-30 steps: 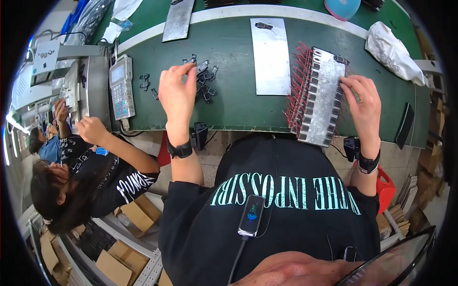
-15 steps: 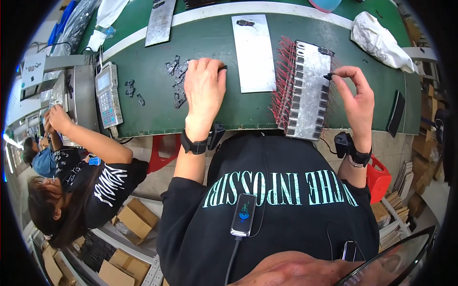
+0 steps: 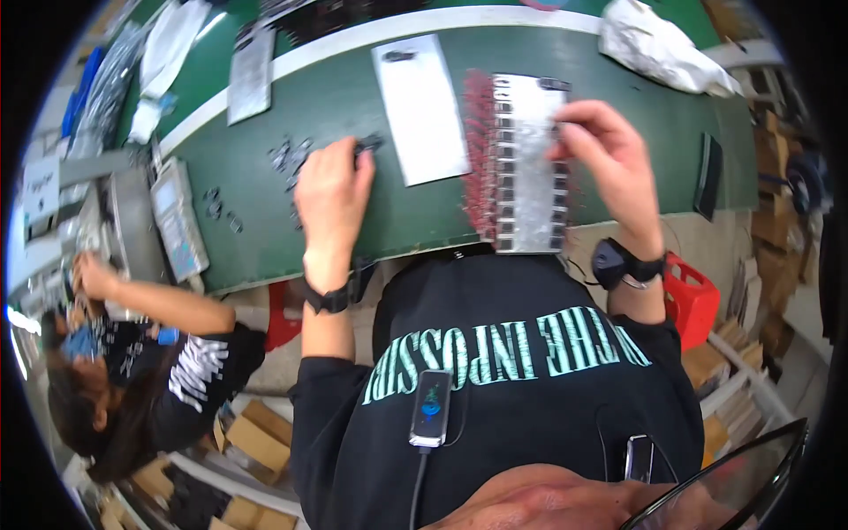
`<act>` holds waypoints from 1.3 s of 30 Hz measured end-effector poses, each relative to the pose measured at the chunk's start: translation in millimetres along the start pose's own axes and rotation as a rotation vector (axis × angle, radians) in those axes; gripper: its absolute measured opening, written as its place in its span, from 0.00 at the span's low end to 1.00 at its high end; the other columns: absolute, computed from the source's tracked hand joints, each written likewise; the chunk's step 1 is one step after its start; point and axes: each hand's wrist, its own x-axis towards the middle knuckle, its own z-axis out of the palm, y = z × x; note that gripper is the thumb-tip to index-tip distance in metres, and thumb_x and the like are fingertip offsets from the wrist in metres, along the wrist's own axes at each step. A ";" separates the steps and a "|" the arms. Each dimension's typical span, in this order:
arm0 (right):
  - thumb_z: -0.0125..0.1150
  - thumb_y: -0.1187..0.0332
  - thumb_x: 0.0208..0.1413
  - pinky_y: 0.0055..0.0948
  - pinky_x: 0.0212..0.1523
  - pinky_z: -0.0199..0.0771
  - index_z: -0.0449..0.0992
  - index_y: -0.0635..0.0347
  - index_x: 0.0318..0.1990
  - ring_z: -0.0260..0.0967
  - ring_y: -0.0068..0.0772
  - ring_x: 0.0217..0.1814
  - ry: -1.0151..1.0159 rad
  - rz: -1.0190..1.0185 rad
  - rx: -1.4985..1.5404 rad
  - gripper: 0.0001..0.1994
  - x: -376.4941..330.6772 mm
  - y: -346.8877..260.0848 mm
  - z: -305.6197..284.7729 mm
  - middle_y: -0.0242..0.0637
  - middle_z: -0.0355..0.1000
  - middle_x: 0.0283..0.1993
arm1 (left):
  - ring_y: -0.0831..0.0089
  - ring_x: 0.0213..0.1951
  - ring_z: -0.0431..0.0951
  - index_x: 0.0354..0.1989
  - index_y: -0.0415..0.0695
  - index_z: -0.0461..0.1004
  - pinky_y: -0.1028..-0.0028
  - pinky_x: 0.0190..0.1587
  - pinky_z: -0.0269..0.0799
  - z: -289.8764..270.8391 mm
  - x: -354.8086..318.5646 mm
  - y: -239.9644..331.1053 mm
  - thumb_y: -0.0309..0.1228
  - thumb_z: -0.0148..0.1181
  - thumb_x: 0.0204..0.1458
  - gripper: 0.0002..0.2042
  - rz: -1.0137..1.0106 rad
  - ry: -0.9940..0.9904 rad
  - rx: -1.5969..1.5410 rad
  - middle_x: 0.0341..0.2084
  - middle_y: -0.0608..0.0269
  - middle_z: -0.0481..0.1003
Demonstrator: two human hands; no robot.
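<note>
My right hand [image 3: 614, 159] is over the right edge of a long metal plate [image 3: 533, 132]. Its thumb and forefinger pinch a small black part, blurred and mostly hidden by the fingers. Small black rectangular parts line both long sides of the plate, with thin red wires fanning out on the left. One more black part [image 3: 554, 84] lies at the plate's far right corner. My left hand [image 3: 331, 194] is closed, palm down, just right of a loose pile of small black parts [image 3: 287, 157]. Small black pieces [image 3: 369, 142] show at its thumb and fingertips.
A white board [image 3: 424, 110] with one black part [image 3: 398, 56] lies between my hands. Farther left are a grey keypad device [image 3: 178, 221] and several loose parts [image 3: 214, 205]. A white cloth [image 3: 658, 49] lies far right, above a black flat bar [image 3: 707, 177]. A co-worker [image 3: 194, 380] sits left.
The whole view has shifted, and the table things now appear farther left. The dark pieces at my left fingertips show more plainly. My right hand stays at the plate's right edge, still pinching.
</note>
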 end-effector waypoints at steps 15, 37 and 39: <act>0.58 0.74 0.62 0.26 0.38 0.73 0.74 0.64 0.45 0.74 0.27 0.35 0.147 -0.250 -0.710 0.06 10.7 16.5 -7.7 0.37 0.76 0.37 | 0.66 0.34 0.83 0.42 0.39 0.78 0.71 0.39 0.78 -13.5 41.5 100.6 0.25 0.68 0.50 0.11 -0.009 -0.060 -0.616 0.33 0.58 0.81; 0.60 0.76 0.61 0.23 0.42 0.74 0.77 0.64 0.43 0.74 0.22 0.39 0.415 -0.303 -0.396 0.05 19.5 32.0 -27.1 0.34 0.76 0.40 | 0.60 0.52 0.78 0.40 0.40 0.77 0.59 0.62 0.69 13.0 77.4 139.0 0.28 0.67 0.47 0.12 0.592 -0.199 -0.500 0.44 0.56 0.80; 0.60 0.76 0.61 0.22 0.43 0.74 0.77 0.65 0.43 0.73 0.20 0.40 0.491 -0.316 -0.301 0.05 16.6 22.3 -30.3 0.33 0.76 0.41 | 0.60 0.50 0.80 0.40 0.40 0.77 0.61 0.58 0.74 5.7 77.9 139.6 0.26 0.68 0.47 0.12 0.583 -0.180 -0.493 0.43 0.57 0.80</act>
